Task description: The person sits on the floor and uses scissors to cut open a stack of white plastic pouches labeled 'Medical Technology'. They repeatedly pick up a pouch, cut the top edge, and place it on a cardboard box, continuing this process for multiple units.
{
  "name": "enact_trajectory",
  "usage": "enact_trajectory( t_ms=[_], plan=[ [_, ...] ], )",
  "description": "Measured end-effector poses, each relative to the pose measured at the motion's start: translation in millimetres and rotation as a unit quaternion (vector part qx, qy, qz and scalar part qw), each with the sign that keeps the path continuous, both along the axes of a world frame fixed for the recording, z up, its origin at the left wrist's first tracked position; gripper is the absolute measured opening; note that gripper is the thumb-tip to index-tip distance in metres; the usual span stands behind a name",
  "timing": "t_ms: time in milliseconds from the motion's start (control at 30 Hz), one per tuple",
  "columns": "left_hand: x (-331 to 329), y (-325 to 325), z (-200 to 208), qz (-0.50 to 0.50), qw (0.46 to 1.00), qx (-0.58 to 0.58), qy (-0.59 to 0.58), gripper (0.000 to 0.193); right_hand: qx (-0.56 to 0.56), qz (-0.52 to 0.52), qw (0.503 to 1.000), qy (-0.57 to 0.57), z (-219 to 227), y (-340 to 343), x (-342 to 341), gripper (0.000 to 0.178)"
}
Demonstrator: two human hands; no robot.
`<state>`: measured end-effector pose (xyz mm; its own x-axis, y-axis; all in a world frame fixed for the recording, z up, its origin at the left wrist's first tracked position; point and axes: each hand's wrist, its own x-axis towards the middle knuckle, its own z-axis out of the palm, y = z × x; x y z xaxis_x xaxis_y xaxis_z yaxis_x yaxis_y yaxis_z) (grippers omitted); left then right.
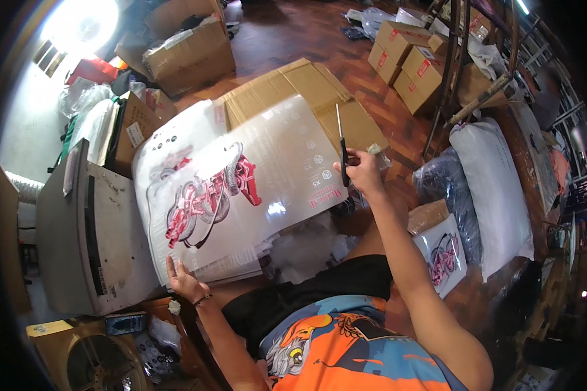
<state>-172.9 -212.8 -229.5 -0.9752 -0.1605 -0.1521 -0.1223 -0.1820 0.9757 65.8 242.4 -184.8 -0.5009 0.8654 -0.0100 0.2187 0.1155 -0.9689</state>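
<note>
A translucent film sheet (277,159) printed with a pink and grey snake design and lettering lies across a stack of similar sheets in front of me. My left hand (186,281) rests at its near left corner, fingers stretched out and thumb apart. Over the sheet's right edge, my right hand (361,173) is closed around a slim tool with a black handle (344,153) and a narrow silver blade pointing away from me. It looks like scissors seen nearly edge-on. Flattened brown cardboard (274,88) lies under the sheets at the far side.
A grey metal-sided machine or cabinet (114,241) stands at the left. Cardboard boxes (398,49) are stacked at the far right, beside a metal stand. A white sack (492,195) and another printed sheet (445,254) lie at my right. A large open carton (192,62) sits at the far left.
</note>
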Motion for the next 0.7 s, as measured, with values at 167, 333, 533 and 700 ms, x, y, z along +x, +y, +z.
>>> enact_trajectory(
  t_ms=[167, 333, 533, 700],
  plan=[
    [27.3, 13.6, -3.3, -0.016, 0.996, 0.072, -0.045, 0.06, 0.035, -0.029, 0.998, -0.042, -53.8, 12.7, 12.5, 0.034],
    [103.3, 71.3, 9.0, -0.095, 0.975, 0.198, -0.023, 0.063, 0.023, -0.048, 0.998, -0.034, -59.8, -0.5, 14.6, 0.032],
    [185.1, 176.8, 3.7, -0.345, 0.927, 0.091, -0.115, 0.05, 0.15, -0.174, 0.969, -0.086, -29.8, -17.5, 29.2, 0.021],
    [185.3, 225.8, -31.1, -0.356, 0.921, 0.096, -0.125, 0.041, -0.065, -0.081, 0.994, 0.02, 12.5, -59.0, 75.9, 0.02]
  ],
)
